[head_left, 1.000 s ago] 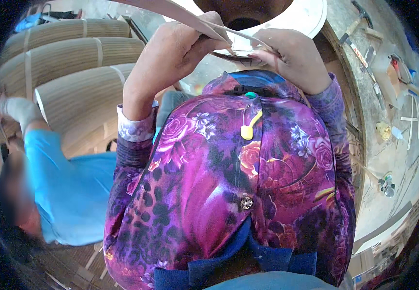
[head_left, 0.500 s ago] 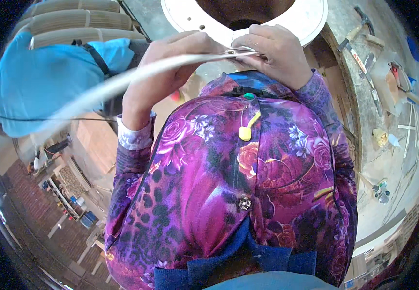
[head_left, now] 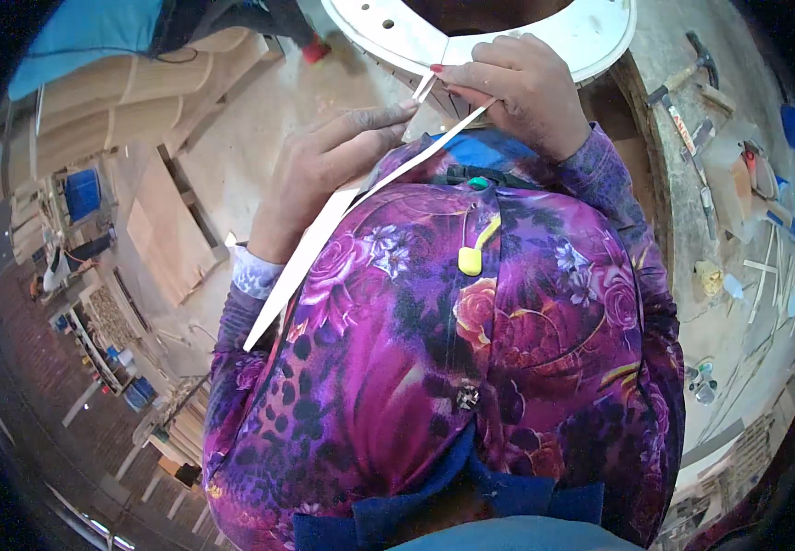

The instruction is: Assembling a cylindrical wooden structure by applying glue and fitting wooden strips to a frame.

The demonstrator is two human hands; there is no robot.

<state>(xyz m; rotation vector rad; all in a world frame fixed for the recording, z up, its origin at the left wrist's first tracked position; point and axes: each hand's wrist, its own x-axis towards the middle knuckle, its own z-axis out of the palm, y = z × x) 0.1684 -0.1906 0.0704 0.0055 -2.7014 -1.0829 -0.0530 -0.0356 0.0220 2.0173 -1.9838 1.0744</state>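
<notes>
My right hand is closed near the front edge of a round, white-topped piece with a large central opening and small holes. Its fingers pinch a narrow white strip that slants down to the left. Lower and to the left, my left hand is closed on a white strip too; a wider, tapering length sticks out below it over my sleeve. Between the hands, thin strip ends show by the white edge. Whether these are all one folded strip, I cannot tell.
At the right lie a hammer, a long-handled tool, a clear container with tools, and thin white strips. A wooden board is at the left. Someone in blue is at the upper left.
My left hand has come down, away from my right hand. The strip that swept far left now hangs down-left against my clothing. The person in blue has shifted toward the upper edge.
</notes>
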